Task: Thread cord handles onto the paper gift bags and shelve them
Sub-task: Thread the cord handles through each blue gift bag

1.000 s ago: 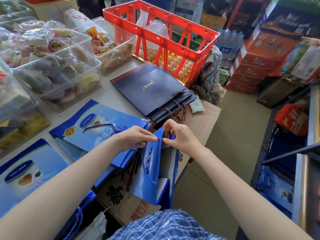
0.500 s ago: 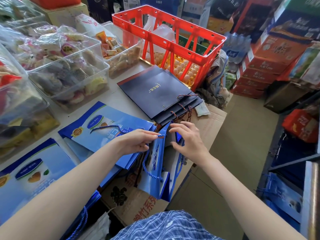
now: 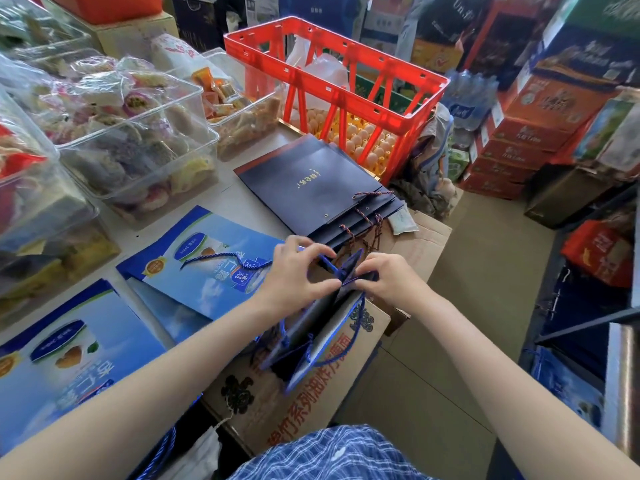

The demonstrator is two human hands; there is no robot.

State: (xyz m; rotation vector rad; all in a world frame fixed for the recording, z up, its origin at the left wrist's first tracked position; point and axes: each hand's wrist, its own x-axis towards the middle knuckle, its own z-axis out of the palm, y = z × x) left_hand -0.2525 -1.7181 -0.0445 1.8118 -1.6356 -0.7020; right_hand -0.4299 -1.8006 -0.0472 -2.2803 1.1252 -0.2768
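Paper gift bag (image 3: pixel 322 327), blue, held upright and partly opened over the edge of a printed cardboard box (image 3: pixel 294 407), in front of the person's checked garment (image 3: pixel 332 455). The left hand (image 3: pixel 298 271) pinches the bag's upper rim and a blue cord handle (image 3: pixel 329 266) between curled fingers (image 3: pixel 311 245); the right hand (image 3: pixel 388 275) grips the opposite side of the same rim, its fingers curled onto the paper. Further loops of blue cord hang down the bag's outer faces. On the white table (image 3: pixel 235 202) to the left lie flat blue printed bags (image 3: pixel 211 261), overlapping, the uppermost with a cord handle resting on its face; another such bag (image 3: pixel 69 358) lies nearer the viewer. Beyond the hands, a stack of dark navy bags (image 3: pixel 311 181) with gold lettering lies flat, twisted dark cords showing at its near edge. Behind that stack stands a red plastic crate (image 3: pixel 346 81) over trays of eggs (image 3: pixel 360 136). Clear plastic tubs (image 3: pixel 138 133) of wrapped pastries occupy the table's left side. Stacked orange cartons (image 3: pixel 519 140) stand on the floor at the right, beside a metal shelf (image 3: pixel 623 341) whose contents are too blurred to identify.
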